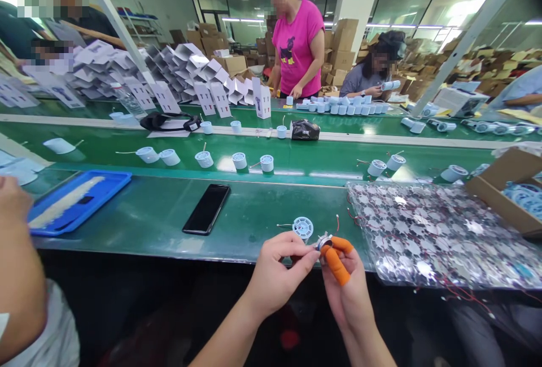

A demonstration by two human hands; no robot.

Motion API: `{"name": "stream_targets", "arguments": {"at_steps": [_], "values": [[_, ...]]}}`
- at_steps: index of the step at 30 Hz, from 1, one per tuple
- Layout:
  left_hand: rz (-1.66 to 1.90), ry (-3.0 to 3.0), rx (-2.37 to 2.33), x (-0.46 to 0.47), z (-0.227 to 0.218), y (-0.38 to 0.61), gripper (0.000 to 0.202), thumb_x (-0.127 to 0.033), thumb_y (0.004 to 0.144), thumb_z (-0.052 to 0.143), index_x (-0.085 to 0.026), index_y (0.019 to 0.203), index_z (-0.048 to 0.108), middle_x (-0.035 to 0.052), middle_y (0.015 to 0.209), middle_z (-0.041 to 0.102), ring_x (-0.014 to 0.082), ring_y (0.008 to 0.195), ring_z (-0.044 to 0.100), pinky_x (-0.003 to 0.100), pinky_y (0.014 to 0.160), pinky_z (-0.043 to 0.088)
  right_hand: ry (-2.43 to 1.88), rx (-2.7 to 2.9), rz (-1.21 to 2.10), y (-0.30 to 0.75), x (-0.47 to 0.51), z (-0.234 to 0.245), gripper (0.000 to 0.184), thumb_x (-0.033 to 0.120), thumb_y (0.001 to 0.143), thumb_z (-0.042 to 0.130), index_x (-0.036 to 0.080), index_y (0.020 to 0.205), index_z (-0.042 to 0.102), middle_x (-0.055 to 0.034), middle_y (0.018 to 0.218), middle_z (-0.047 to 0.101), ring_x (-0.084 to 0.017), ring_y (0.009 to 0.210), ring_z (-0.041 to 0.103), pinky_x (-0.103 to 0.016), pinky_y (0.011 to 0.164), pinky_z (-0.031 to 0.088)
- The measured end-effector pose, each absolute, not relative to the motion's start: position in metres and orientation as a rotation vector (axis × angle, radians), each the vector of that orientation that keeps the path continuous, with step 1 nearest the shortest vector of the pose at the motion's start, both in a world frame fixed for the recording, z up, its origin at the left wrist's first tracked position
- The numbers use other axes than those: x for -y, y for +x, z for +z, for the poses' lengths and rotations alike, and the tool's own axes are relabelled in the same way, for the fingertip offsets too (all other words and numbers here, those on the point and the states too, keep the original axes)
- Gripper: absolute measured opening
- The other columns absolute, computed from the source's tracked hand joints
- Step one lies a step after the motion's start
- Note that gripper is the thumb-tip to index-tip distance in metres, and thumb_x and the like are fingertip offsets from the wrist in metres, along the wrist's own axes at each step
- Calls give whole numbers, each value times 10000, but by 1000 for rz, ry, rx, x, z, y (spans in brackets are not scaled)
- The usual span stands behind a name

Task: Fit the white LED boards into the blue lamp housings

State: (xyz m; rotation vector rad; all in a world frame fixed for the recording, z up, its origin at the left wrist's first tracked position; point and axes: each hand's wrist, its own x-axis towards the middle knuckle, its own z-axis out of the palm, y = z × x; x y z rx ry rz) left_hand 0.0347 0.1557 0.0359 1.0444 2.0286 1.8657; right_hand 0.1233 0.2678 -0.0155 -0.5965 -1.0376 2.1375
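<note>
My left hand [279, 268] and my right hand [342, 293] meet just above the bench's front edge. Between their fingertips is a small round metal part [324, 241] with a thin red wire [337, 223] rising from it. My left fingers pinch it from the left. Orange finger cots [334, 260] cover two fingers of my right hand, which press it from below. A pale blue slotted disc [302, 228] lies on the green bench [148, 226] just beyond my hands, touching neither.
A black phone [206, 209] and a blue tray [78, 200] lie on the bench to the left, beside a co-worker's arm [17, 248]. A clear bag of wired metal parts [440, 237] and a cardboard box [503, 192] sit right. White cups [204, 159] stand along the belt beyond.
</note>
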Motion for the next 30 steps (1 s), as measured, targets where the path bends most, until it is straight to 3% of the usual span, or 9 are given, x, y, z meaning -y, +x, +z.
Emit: {"name": "stream_targets", "arguments": {"at_steps": [10, 19, 30], "values": [[1848, 993, -1979, -156, 28, 33, 153, -232, 846, 703, -169, 736, 788, 39, 674, 614, 118, 604, 539, 235, 543, 422, -603, 1044, 2088, 124, -269, -21, 383, 306, 652, 927, 216, 967, 728, -43, 860, 768, -175, 796, 729, -310, 780, 582], [1731, 966, -2301, -164, 33, 42, 223, -183, 827, 643, -161, 609, 608, -16, 617, 501, 78, 531, 441, 202, 486, 360, -683, 1257, 1835, 126, -268, -29, 352, 305, 691, 901, 194, 959, 701, -56, 887, 755, -204, 818, 727, -337, 777, 586], [1667, 1054, -2414, -164, 26, 43, 119, -144, 849, 589, -179, 735, 593, -5, 736, 517, 94, 595, 486, 218, 539, 416, -735, 1062, 2027, 122, -267, -30, 434, 320, 609, 946, 202, 948, 701, -40, 869, 757, -175, 793, 721, -302, 761, 572]]}}
